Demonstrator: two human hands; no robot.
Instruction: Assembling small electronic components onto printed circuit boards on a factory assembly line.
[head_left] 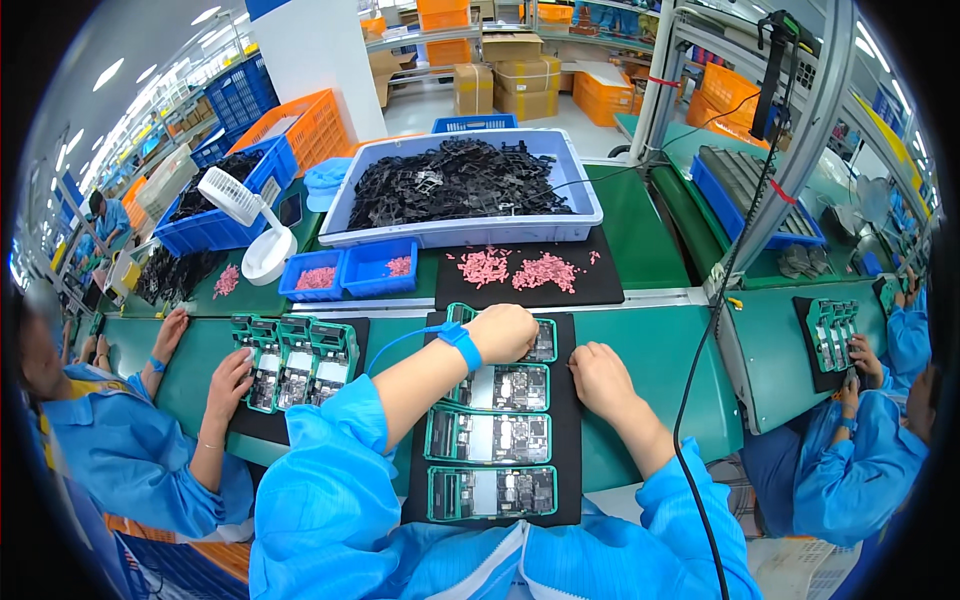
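A column of several opened phones in green frames lies on a black mat (420, 492) in front of me; a nearer one is the phone with bare circuit boards (492, 491). My left hand (503, 333), wearing a blue wrist strap (460, 345), is bent over the farthest phone (544, 342) and covers part of it. Its fingers are curled in, and what they pinch is hidden. At the mat's right edge is my right hand (603, 378), its fingers drawn together beside that phone. Anything between those fingertips is too small to make out.
Beyond the phones, pink pieces (545, 272) lie on another dark mat. Two small blue bins (380, 285) stand left of it, behind them a large tub (460, 231) of black parts. Co-workers sit either side, hands on green-framed phones (297, 365). A black cable (684, 420) hangs on my right.
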